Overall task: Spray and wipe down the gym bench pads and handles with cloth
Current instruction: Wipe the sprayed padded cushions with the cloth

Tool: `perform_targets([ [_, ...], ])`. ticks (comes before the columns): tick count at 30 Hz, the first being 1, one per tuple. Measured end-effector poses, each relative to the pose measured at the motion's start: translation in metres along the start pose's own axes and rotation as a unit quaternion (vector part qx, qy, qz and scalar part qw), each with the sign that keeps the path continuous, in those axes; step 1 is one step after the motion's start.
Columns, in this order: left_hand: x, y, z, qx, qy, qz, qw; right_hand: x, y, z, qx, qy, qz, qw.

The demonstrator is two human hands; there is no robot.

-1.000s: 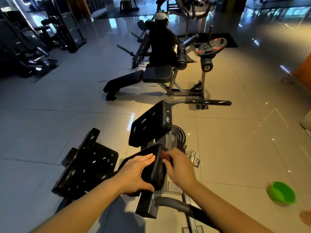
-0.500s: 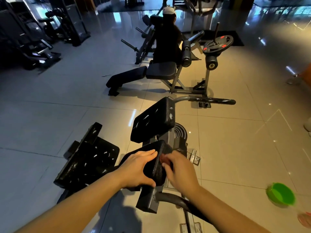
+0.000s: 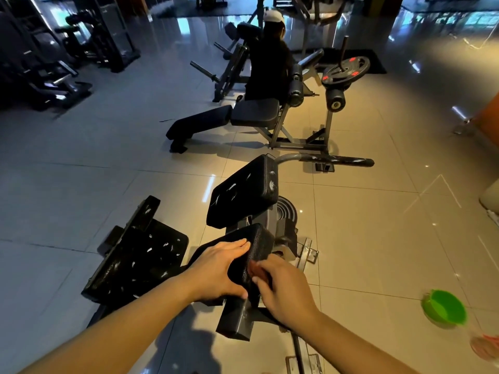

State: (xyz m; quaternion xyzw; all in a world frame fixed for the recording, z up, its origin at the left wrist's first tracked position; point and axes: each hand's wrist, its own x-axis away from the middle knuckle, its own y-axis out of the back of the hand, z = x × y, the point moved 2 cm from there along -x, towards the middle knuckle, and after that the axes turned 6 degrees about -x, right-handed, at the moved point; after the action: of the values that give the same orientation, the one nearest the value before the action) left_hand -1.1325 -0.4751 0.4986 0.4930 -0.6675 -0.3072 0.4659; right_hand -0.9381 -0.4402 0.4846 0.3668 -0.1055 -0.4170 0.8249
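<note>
At the bottom centre of my view, the pad (image 3: 252,245) sits tilted on its grey frame (image 3: 236,321). My left hand (image 3: 218,271) lies flat over its top, fingers straight, thumb along the near edge. My right hand (image 3: 283,290) curls round a reddish cloth (image 3: 255,269) and presses it to the pad's right side; only a small patch shows, the rest hidden under fingers. Both forearms are cut off below. Just beyond stands an upper pad (image 3: 243,193) with pale streaks, a handle (image 3: 337,160) jutting right behind it, and a side pad (image 3: 140,260) to the left. A blurred green bowl (image 3: 444,310) lies on the floor (image 3: 364,238). Farther off, a person (image 3: 267,74) sits on a bench (image 3: 256,112), back to me, beside a plate (image 3: 345,71).
</note>
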Motion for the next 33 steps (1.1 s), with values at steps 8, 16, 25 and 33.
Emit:
perform_targets([
  [8, 0.001, 0.0, -0.002, -0.001, 0.004, -0.003, 1.0, -0.07, 0.016, -0.027, 0.087, -0.075, -0.054, 0.992],
  [16, -0.001, -0.003, 0.002, 0.02, -0.002, -0.004, 1.0, -0.007, 0.008, -0.002, 0.003, -0.007, 0.047, 0.999],
  [25, 0.0, -0.006, 0.005, 0.03, 0.009, -0.003, 1.0, -0.034, 0.005, -0.011, 0.02, -0.052, -0.035, 0.998],
  [33, 0.0, -0.005, 0.005, 0.034, 0.016, 0.0, 0.999, -0.057, 0.014, -0.023, 0.073, -0.049, -0.016, 0.996],
])
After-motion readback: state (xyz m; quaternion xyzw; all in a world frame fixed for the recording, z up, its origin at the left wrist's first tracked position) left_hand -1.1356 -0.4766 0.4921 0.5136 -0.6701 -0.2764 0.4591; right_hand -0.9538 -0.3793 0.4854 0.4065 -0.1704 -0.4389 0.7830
